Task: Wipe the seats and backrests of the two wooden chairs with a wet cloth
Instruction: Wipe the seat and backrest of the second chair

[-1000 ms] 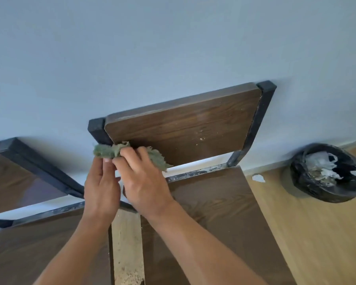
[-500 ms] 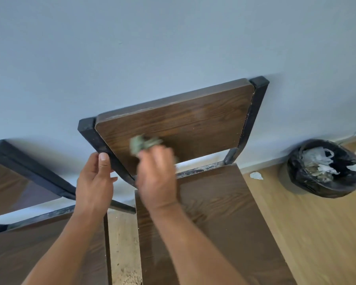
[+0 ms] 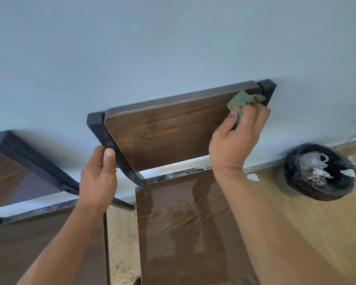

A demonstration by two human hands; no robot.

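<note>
The crumpled green cloth (image 3: 242,101) is pressing on the top right corner of the brown wood-grain backrest (image 3: 169,128), so I judge the backrest wiping is in hand. The right hand (image 3: 234,138) is gripping the cloth, while the left hand (image 3: 99,177) is closing on the black metal frame (image 3: 103,132). Next the cloth needs dragging across the flat panel; the seat (image 3: 185,223) below is shining wet.

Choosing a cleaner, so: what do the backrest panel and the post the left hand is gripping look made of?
Backrest: looks like dark brown wood or wood-look laminate, smooth with visible grain. Post: seems black-painted metal, square-edged, scuffed, paint speckled. The left hand grips it.
</note>
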